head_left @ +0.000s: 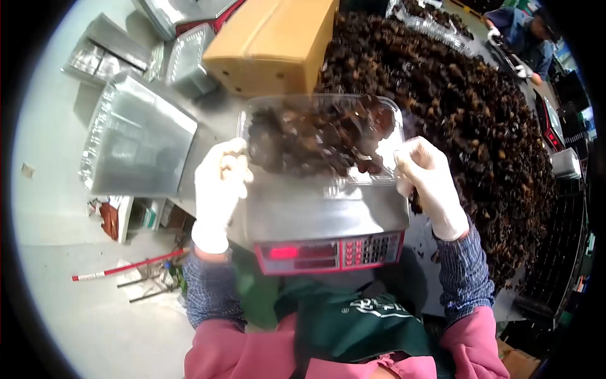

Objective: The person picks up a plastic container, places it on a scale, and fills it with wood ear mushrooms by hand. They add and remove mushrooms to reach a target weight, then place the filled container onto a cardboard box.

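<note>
A clear plastic tray [387, 151] holds dark brown, wet-looking pieces that resemble wood ear mushrooms [309, 136]. My left hand [221, 177], in a white glove, grips its left edge with curled fingers. At the right edge my gloved right hand [426, 174] pinches the rim between thumb and fingers. Tray and contents overlap the far part of a weighing scale's steel plate [325, 211]. On the scale's near side is a red-framed panel [328, 251] with a lit red display and a keypad.
A cardboard box [271, 44] stands behind the scale. Stacked clear trays [136, 145] are at the left. A large heap of the same dark pieces [442, 107] spreads over the right side. A co-worker [527, 41] works at the far right, near another scale [552, 126].
</note>
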Motion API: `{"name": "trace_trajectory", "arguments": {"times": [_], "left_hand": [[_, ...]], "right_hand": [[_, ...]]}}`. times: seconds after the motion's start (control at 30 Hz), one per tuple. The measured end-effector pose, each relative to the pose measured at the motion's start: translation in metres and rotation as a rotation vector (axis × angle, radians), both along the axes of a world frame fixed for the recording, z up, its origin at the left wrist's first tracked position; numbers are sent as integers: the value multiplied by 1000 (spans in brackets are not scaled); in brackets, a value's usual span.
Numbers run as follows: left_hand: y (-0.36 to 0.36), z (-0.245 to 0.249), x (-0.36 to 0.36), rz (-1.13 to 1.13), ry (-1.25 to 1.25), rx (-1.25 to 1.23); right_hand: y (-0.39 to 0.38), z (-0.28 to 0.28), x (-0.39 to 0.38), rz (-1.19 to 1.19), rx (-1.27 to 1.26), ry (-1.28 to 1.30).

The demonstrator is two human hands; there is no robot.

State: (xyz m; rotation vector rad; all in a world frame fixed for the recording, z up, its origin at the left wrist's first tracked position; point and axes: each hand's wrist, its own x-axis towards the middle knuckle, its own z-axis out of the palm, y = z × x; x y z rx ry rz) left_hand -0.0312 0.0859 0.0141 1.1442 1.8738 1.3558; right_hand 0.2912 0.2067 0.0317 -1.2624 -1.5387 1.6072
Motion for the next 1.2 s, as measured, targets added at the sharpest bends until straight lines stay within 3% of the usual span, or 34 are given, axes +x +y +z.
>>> {"name": "trace_trajectory", "arguments": {"times": [0.2, 0.4, 0.53, 0.6, 0.63, 0.67, 0.7, 0.77, 0.8, 0.87, 0.9, 1.07, 1.13, 1.2], "left_hand": [[106, 6, -78, 20, 21, 149], [152, 11, -125, 5, -27, 13], [92, 65, -104, 79, 531, 111], [49, 94, -95, 239, 1017, 204], [28, 100, -108, 366, 1179, 142], [7, 104, -129, 495, 1338, 80], [-16, 109, -143, 573, 1350, -46], [-61, 104, -186, 627, 1278, -183], [-79, 99, -213, 599, 1200, -198], [-93, 88, -247, 525, 902, -74], [-94, 91, -252, 455, 639, -24], [-100, 106, -293, 240, 608, -162], [-98, 114, -317, 200, 677, -240], [-89, 117, -315, 193, 660, -210]], "right_hand": [[109, -10, -72, 62, 65, 293], [190, -8, -131, 45, 99, 253], [247, -10, -159, 19, 93, 339], [308, -35, -162, 324, 1359, -407], [314, -48, -169, 245, 1039, 30], [312, -43, -167, 233, 822, 127], [300, -30, -166, 163, 365, 326], [274, -21, -158, 68, 45, 473], [258, -27, -149, 61, -4, 566], [226, -46, -112, 68, 56, 484], [205, -50, -84, 58, 18, 518], [107, -47, 87, -230, 81, 322], [77, -64, 181, -154, 18, 564], [11, -55, 237, -443, 66, 337]]}}
